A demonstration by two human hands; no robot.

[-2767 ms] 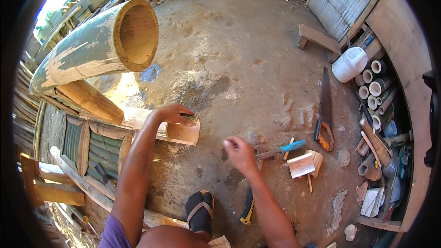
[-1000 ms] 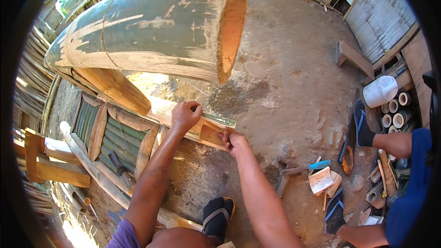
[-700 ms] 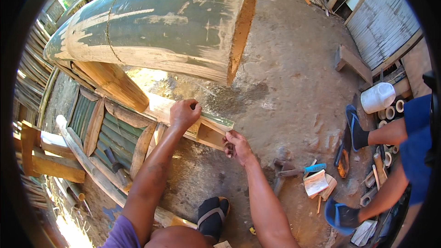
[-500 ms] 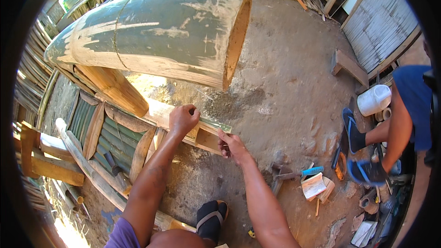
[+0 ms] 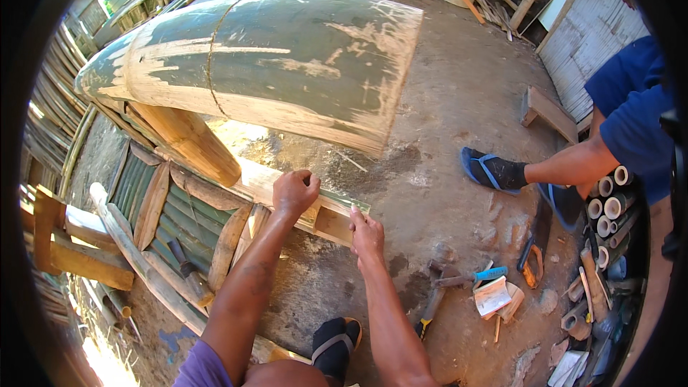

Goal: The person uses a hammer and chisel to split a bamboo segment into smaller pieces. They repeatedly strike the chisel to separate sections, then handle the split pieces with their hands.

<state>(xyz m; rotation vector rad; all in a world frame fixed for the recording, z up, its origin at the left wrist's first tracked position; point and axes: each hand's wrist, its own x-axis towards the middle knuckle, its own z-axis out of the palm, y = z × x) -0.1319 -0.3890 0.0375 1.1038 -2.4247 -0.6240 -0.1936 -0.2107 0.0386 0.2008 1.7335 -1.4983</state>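
The bamboo strip (image 5: pixel 344 199) lies along the trough's (image 5: pixel 334 228) far edge, under the closed left grip (image 5: pixel 295 193); the right grip (image 5: pixel 367 235) curls at its outer end, pinching or not I cannot tell. Floor (image 5: pixel 437 165) opens rightward; a big tube (image 5: pixel 287 64) bounds the far side. A co-worker's foot (image 5: pixel 494 172) has moved nearer.

Earthen floor (image 5: pixel 459 100), pale wall (image 5: pixel 573 61)

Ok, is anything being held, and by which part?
Green bamboo strip: left hand back from its outer end, right hand at that end; whether either grips it can't be told.
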